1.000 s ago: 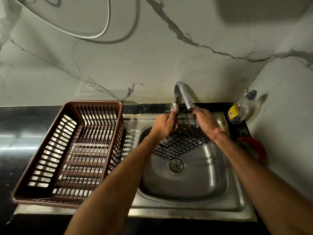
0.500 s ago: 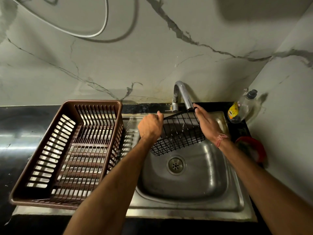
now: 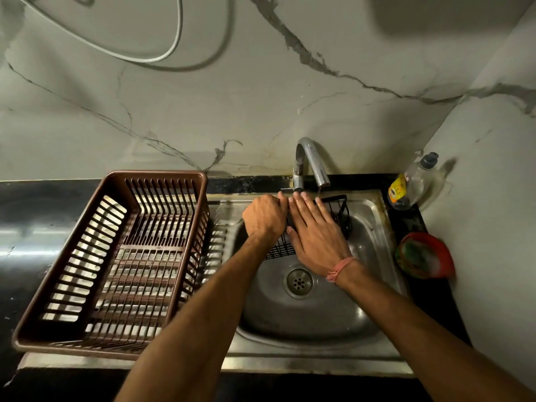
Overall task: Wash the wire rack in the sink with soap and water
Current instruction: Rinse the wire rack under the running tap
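A black wire rack (image 3: 341,212) hangs over the steel sink (image 3: 374,219), just under the tap spout (image 3: 314,166). My left hand (image 3: 265,217) grips the rack's left edge with curled fingers. Laid flat across the rack's top is my right hand (image 3: 314,232), fingers straight and wet, covering most of the grid. Only the rack's right end and a strip of its near edge (image 3: 280,252) show. A thin trickle falls from the spout onto the rack's right part.
A brown plastic dish basket (image 3: 116,256) sits on the drainboard to the left. A dish soap bottle (image 3: 412,184) stands at the sink's back right corner, with a red bowl holding a scrubber (image 3: 422,255) in front of it. A marble wall stands behind and to the right.
The rack has tipped flatter and shifted back under the spout. My right hand moved from the rack's right edge to lie flat over its top. My left hand kept its grip.
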`<state>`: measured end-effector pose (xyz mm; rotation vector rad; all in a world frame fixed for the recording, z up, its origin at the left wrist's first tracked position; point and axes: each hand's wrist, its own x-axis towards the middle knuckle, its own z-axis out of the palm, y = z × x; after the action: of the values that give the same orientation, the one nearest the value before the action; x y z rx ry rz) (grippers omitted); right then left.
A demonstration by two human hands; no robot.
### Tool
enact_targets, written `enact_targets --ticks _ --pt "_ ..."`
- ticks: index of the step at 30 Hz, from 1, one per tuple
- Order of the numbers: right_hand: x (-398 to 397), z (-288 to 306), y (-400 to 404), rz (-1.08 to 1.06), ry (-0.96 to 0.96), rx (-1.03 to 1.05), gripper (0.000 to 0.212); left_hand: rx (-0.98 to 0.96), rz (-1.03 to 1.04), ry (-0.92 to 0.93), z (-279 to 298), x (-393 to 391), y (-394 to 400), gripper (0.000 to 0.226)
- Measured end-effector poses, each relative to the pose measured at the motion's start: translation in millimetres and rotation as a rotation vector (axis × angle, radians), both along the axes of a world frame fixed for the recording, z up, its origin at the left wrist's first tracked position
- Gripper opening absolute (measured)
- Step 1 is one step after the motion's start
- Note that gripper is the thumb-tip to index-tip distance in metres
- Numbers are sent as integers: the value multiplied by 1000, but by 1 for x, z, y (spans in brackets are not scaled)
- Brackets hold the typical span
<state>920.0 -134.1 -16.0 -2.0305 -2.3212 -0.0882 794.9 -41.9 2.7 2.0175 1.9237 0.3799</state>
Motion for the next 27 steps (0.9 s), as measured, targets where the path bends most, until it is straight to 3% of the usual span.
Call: enact_targets --ticks 2,8,14,19,27 --pt "5 1 1 -12 -12 13 67 20 -13 0 -1 -3 0 68" --pt "46 -2 8 -307 51 -14 73 41 2 79 4 -15 5 69" --pt "8 1 9 -168 86 48 68 34 -27 91 14 5 -1 68" --pt "30 18 29 -158 123 137 43 70 -122 19 14 3 -7 68" --pt "59 23 48 -194 322 81 46 109 -293 -170 20 -7 6 59"
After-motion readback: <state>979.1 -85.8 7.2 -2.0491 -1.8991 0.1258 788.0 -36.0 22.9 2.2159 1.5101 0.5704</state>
